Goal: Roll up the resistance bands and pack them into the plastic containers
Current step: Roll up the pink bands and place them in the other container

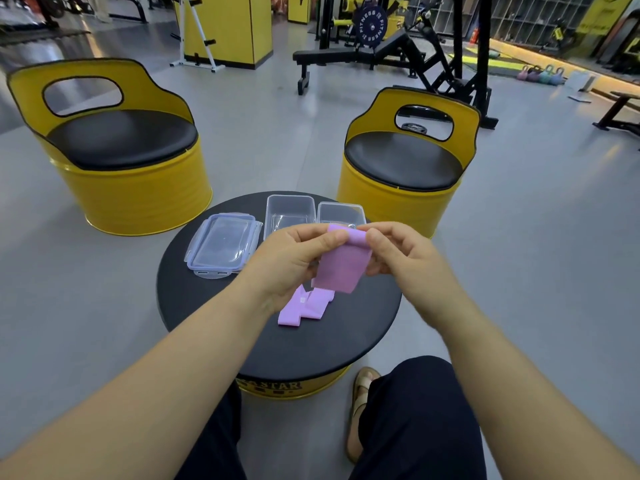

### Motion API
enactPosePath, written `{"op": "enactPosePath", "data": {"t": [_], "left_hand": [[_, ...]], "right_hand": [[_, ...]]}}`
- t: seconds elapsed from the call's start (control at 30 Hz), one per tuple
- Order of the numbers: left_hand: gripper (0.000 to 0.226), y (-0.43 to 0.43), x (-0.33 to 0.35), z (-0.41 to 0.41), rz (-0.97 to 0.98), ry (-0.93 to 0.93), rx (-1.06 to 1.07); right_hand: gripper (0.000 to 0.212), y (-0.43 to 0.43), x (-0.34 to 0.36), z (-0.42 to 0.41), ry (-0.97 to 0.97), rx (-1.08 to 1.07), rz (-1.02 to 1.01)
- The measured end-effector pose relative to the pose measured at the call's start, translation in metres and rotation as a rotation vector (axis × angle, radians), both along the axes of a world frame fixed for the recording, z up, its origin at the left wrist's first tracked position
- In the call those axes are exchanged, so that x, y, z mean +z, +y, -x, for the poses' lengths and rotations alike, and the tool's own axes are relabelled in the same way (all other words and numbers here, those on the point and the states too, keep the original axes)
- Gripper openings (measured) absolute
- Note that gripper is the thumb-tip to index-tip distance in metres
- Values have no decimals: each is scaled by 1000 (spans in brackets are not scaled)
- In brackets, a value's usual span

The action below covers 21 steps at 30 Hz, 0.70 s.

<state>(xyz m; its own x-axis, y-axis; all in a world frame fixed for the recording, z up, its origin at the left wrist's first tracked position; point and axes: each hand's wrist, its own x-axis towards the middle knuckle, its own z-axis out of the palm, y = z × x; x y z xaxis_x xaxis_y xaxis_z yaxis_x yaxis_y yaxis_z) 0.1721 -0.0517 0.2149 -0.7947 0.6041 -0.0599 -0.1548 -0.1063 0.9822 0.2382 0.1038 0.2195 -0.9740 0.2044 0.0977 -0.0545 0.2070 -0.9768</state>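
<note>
Pinching the curled top edge of the pink resistance band (341,268), the left hand (294,258) and right hand (405,258) needed to keep each turn tight and square.

Grey gym floor (277,133); yellow barrel chairs (114,150); black weight bench (346,57).

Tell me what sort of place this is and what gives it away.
Most likely a gym: a black weight bench, a round plate marked FITNESS, and a row of coloured kettlebells. The left hand and right hand pinch a purple resistance band.
</note>
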Motion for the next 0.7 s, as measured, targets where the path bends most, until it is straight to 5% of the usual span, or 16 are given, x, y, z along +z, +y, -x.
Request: {"op": "enactPosePath", "data": {"t": [0.2,0.7], "left_hand": [[28,4,-3,1,-63,-7,52],[21,3,-1,-5,-83,91,137]], "right_hand": [[20,-10,-9,0,94,-159,71],[23,-4,-3,-6,108,-55,144]]}}
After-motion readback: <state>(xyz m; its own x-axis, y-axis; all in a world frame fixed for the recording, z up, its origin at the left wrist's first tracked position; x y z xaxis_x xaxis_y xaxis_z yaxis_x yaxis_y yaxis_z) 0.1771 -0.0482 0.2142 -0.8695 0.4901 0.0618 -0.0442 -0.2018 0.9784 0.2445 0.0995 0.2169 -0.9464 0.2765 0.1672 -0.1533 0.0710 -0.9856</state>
